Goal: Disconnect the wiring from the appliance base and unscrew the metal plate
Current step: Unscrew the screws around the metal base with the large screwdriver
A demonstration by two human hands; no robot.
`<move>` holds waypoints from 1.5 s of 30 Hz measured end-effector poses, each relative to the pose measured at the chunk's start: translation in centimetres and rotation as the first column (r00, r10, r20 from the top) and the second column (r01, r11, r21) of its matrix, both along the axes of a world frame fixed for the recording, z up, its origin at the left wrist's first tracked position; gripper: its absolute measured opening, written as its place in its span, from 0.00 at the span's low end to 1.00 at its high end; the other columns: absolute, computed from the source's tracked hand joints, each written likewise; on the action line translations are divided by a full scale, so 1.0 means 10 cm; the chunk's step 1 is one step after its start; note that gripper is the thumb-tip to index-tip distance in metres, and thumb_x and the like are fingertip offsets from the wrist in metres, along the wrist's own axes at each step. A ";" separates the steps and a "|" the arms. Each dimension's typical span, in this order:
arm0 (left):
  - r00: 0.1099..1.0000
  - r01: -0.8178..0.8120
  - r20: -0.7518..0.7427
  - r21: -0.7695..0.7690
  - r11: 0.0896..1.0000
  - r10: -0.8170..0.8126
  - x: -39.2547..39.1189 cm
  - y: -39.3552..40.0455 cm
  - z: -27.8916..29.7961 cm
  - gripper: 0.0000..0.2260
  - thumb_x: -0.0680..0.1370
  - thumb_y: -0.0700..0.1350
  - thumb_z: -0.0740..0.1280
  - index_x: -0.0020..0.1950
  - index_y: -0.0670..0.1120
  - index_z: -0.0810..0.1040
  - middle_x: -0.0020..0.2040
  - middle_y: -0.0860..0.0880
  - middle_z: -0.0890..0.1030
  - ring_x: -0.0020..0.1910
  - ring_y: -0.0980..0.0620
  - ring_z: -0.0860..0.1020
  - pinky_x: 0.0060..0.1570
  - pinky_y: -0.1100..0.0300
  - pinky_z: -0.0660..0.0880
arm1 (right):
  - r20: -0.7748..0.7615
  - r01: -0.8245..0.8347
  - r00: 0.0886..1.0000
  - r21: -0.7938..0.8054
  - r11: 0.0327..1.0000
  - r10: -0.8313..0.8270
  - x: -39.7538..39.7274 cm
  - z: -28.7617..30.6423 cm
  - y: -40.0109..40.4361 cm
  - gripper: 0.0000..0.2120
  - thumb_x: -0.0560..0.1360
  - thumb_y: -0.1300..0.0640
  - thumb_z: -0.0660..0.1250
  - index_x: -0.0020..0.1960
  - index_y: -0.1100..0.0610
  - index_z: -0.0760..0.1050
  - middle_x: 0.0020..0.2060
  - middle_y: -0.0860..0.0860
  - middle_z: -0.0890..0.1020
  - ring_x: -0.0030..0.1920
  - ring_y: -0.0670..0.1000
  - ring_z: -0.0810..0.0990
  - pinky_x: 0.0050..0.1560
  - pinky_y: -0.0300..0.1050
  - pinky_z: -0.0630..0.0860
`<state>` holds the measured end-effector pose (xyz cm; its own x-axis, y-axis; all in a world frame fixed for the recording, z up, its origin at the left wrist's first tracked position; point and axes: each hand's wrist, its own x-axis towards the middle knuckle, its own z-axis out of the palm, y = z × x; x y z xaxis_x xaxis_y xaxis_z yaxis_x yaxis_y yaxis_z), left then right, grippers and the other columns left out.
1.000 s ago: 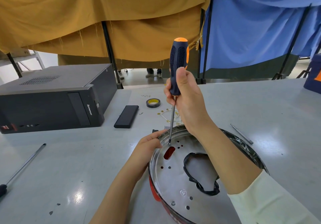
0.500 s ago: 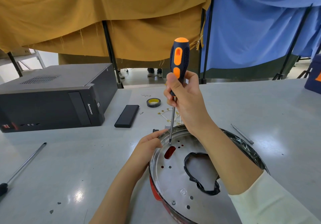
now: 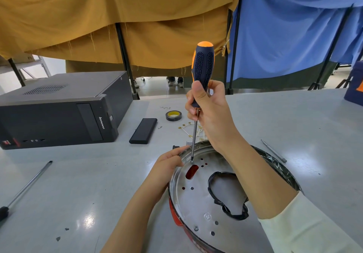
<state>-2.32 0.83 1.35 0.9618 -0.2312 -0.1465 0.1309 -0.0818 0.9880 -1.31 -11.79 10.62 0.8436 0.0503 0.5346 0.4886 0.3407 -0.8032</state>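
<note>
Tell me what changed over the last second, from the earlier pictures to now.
The screwdriver turned in the right hand: its handle showed the black grip, then the orange stripe, and now the black grip again, with the fingers re-gripping it. The tip stayed on the same spot of the metal plate. The left hand kept holding the rim of the appliance base. Nothing else on the table moved.

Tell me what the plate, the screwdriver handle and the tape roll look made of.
Plate: bare metal, probably steel or aluminium; shiny silver, with reflections and punched holes.
Screwdriver handle: likely hard orange plastic under black rubbery grip; the black panels are dotted and matte.
Tape roll: seemingly black vinyl tape on a yellow core; smooth, slightly glossy edge.
</note>
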 end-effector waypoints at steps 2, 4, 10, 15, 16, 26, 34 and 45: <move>1.000 -0.006 -0.004 -0.007 1.000 0.006 0.00 0.00 0.00 0.23 0.72 0.30 0.55 0.58 0.47 0.81 0.56 0.45 0.82 0.60 0.44 0.76 0.67 0.46 0.67 | -0.006 -0.004 1.000 -0.013 1.000 0.004 0.01 -0.01 0.00 0.14 0.77 0.48 0.57 0.56 0.56 0.67 0.36 0.51 0.74 0.33 0.47 0.68 0.32 0.40 0.66; 1.000 -0.011 -0.005 -0.012 1.000 0.011 0.00 0.00 0.01 0.23 0.72 0.30 0.55 0.59 0.47 0.81 0.56 0.45 0.82 0.60 0.44 0.76 0.66 0.46 0.68 | -0.034 -0.015 0.999 -0.009 1.000 0.015 0.02 -0.01 0.00 0.18 0.80 0.47 0.51 0.58 0.57 0.72 0.36 0.50 0.74 0.34 0.46 0.68 0.33 0.40 0.66; 1.000 0.010 0.013 -0.010 1.000 -0.009 -0.02 0.00 0.02 0.24 0.72 0.30 0.54 0.59 0.47 0.80 0.55 0.46 0.82 0.59 0.46 0.77 0.64 0.50 0.70 | -0.044 0.007 0.999 0.009 1.000 -0.007 0.02 -0.01 -0.01 0.15 0.76 0.46 0.62 0.54 0.55 0.64 0.35 0.50 0.70 0.29 0.45 0.65 0.31 0.38 0.65; 1.000 0.013 0.014 -0.021 1.000 -0.013 -0.02 0.00 0.02 0.23 0.73 0.30 0.54 0.60 0.47 0.80 0.55 0.46 0.82 0.58 0.46 0.78 0.64 0.51 0.71 | -0.005 0.038 0.999 0.004 0.999 -0.038 0.03 -0.03 0.00 0.14 0.80 0.48 0.57 0.56 0.59 0.67 0.36 0.50 0.74 0.31 0.46 0.67 0.31 0.38 0.66; 1.000 0.010 0.011 -0.026 1.000 -0.009 -0.02 0.00 0.01 0.23 0.73 0.30 0.54 0.59 0.47 0.80 0.55 0.46 0.82 0.58 0.46 0.78 0.63 0.52 0.72 | -0.023 0.036 0.999 0.015 0.999 -0.035 0.04 -0.03 0.00 0.17 0.81 0.48 0.54 0.59 0.61 0.69 0.36 0.49 0.74 0.31 0.46 0.67 0.31 0.38 0.66; 0.997 0.018 0.078 0.055 0.998 -0.022 0.01 0.02 0.00 0.24 0.72 0.30 0.55 0.58 0.50 0.80 0.51 0.49 0.84 0.51 0.50 0.81 0.53 0.60 0.75 | 0.017 0.049 0.999 0.070 0.996 -0.050 0.08 -0.10 -0.03 0.09 0.79 0.52 0.61 0.55 0.53 0.64 0.37 0.51 0.74 0.30 0.44 0.69 0.30 0.35 0.68; 0.969 -0.021 0.240 0.321 0.947 -0.060 0.01 0.05 0.07 0.21 0.72 0.33 0.60 0.50 0.59 0.76 0.48 0.60 0.81 0.43 0.52 0.79 0.45 0.60 0.77 | -0.034 0.033 0.999 0.193 0.981 -0.027 0.14 -0.10 -0.06 0.12 0.82 0.51 0.51 0.57 0.54 0.71 0.35 0.49 0.75 0.29 0.44 0.66 0.29 0.36 0.64; 0.895 -0.082 0.372 0.676 0.732 -0.244 0.03 -0.02 0.17 0.12 0.74 0.46 0.66 0.55 0.59 0.78 0.46 0.62 0.79 0.45 0.61 0.77 0.43 0.70 0.71 | -0.007 -0.009 1.000 0.249 0.968 0.011 0.05 0.06 -0.13 0.14 0.83 0.53 0.49 0.57 0.56 0.71 0.34 0.50 0.74 0.29 0.45 0.64 0.29 0.38 0.61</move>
<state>-2.05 0.63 3.03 0.9443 -0.3106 0.1088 -0.3085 -0.7204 0.6212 -0.81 -13.12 11.18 0.8481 -0.0750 0.5244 0.4779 0.5357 -0.6962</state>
